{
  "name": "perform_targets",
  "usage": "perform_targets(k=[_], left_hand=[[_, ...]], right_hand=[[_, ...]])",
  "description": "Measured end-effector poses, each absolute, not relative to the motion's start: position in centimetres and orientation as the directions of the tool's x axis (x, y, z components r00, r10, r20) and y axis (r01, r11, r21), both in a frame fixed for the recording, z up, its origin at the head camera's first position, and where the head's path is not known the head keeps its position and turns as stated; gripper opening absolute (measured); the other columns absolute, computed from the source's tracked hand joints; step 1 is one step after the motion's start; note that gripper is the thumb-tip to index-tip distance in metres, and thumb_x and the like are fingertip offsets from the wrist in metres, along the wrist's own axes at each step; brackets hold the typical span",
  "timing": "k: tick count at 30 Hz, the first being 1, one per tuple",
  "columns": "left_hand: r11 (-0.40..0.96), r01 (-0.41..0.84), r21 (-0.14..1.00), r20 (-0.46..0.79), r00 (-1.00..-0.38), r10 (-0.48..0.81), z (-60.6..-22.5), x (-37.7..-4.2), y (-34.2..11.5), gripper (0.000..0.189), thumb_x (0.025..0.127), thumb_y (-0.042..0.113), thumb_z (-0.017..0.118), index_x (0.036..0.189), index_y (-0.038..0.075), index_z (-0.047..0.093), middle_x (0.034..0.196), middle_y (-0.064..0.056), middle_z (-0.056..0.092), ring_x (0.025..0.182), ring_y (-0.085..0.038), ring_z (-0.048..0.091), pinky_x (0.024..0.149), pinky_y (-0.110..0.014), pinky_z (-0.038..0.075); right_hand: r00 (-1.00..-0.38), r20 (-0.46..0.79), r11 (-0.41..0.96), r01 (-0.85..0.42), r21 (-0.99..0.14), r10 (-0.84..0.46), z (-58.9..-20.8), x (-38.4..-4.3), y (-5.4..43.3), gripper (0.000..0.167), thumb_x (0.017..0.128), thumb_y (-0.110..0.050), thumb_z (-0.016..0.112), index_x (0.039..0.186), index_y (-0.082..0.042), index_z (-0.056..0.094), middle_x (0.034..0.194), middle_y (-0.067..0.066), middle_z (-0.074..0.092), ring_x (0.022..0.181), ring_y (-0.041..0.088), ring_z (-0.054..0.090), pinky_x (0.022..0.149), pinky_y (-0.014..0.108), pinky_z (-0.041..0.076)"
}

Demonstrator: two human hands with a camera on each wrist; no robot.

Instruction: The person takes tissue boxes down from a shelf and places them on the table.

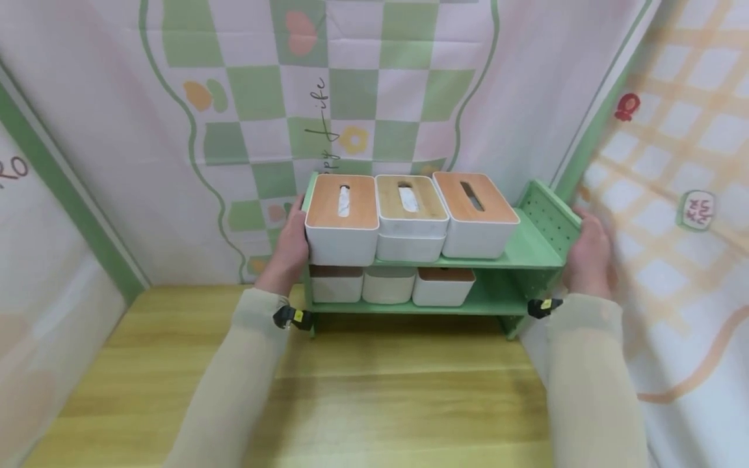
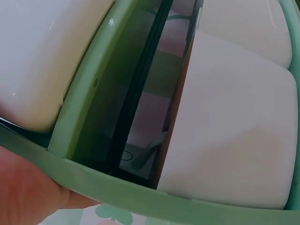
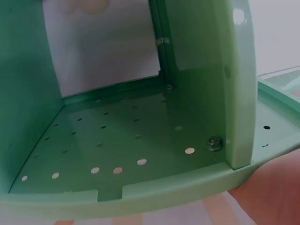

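Between my two hands, in the head view, a green two-tier shelf rack (image 1: 529,242) stands on the wooden table. My left hand (image 1: 288,252) rests against its left end from outside, beside the loaded top tier. At the right end, my right hand (image 1: 588,257) presses on the outer face of the perforated side panel (image 1: 550,218). Both hands' fingertips are partly hidden; neither wrist view shows fingers inside the panels. Three white tissue boxes with wooden lids, a left one (image 1: 342,208), a middle one (image 1: 411,214) and a right one (image 1: 476,218), stand on top.
On the lower tier sit three white boxes: a left one (image 1: 337,286), a middle one (image 1: 389,286) and a right one (image 1: 443,292). Patterned fabric (image 1: 409,84) hangs behind the rack; a checked curtain (image 1: 679,195) is close by my right hand. The wooden table (image 1: 409,390) extends in front.
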State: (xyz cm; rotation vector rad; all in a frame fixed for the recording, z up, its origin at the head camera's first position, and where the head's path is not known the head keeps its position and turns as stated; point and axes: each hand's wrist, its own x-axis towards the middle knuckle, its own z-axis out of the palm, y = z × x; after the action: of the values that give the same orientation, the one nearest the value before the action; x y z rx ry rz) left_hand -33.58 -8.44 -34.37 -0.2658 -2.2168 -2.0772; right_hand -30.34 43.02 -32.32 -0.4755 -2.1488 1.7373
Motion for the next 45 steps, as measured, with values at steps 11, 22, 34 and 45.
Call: perform_targets(k=[11, 22, 34, 45], left_hand=[[0.115, 0.201, 0.973, 0.195, -0.979, 0.064, -34.1, -32.6, -9.3, 0.053, 0.107, 0.042, 0.017, 0.159, 0.039, 0.015, 0.164, 0.01, 0.014, 0.148, -0.016, 0.011, 0.119, -0.045, 0.006], [0.092, 0.2, 0.975, 0.193, -0.978, 0.082, -33.8, -32.3, -9.5, 0.052, 0.107, 0.042, 0.018, 0.159, 0.04, 0.015, 0.163, 0.014, 0.014, 0.148, -0.015, 0.012, 0.119, -0.045, 0.008], [0.118, 0.145, 0.982, 0.141, -0.989, 0.036, -33.5, -32.1, -10.7, 0.055, 0.106, 0.043, 0.019, 0.16, 0.036, 0.013, 0.164, 0.01, 0.013, 0.148, -0.02, 0.012, 0.119, -0.048, 0.008], [0.11, 0.116, 0.987, 0.115, -0.993, 0.021, -33.4, -32.0, -12.3, 0.054, 0.106, 0.041, 0.021, 0.159, 0.039, 0.016, 0.164, 0.007, 0.015, 0.148, -0.02, 0.012, 0.118, -0.049, 0.008]], right_hand=[[-0.868, 0.048, 0.1, 0.002, -0.995, 0.494, -32.1, -30.4, 41.8, 0.049, 0.105, -0.056, 0.031, 0.149, -0.037, 0.042, 0.132, 0.001, 0.05, 0.102, 0.022, 0.056, 0.072, 0.032, 0.056], [-0.882, 0.016, 0.048, 0.008, -0.999, 0.471, -31.5, -29.6, 41.3, 0.048, 0.105, -0.054, 0.029, 0.15, -0.039, 0.04, 0.143, 0.005, 0.042, 0.088, 0.022, 0.056, 0.06, 0.036, 0.056], [-0.87, 0.079, 0.132, -0.016, -0.991, 0.487, -31.4, -29.8, 39.9, 0.046, 0.107, -0.048, 0.028, 0.149, -0.035, 0.044, 0.153, 0.0, 0.034, 0.051, 0.012, 0.039, 0.039, 0.031, 0.041], [-0.874, 0.06, 0.166, 0.024, -0.986, 0.482, -31.0, -29.5, 38.4, 0.047, 0.107, -0.05, 0.024, 0.148, -0.038, 0.043, 0.157, -0.003, 0.03, 0.042, 0.012, 0.033, 0.035, 0.033, 0.035]])
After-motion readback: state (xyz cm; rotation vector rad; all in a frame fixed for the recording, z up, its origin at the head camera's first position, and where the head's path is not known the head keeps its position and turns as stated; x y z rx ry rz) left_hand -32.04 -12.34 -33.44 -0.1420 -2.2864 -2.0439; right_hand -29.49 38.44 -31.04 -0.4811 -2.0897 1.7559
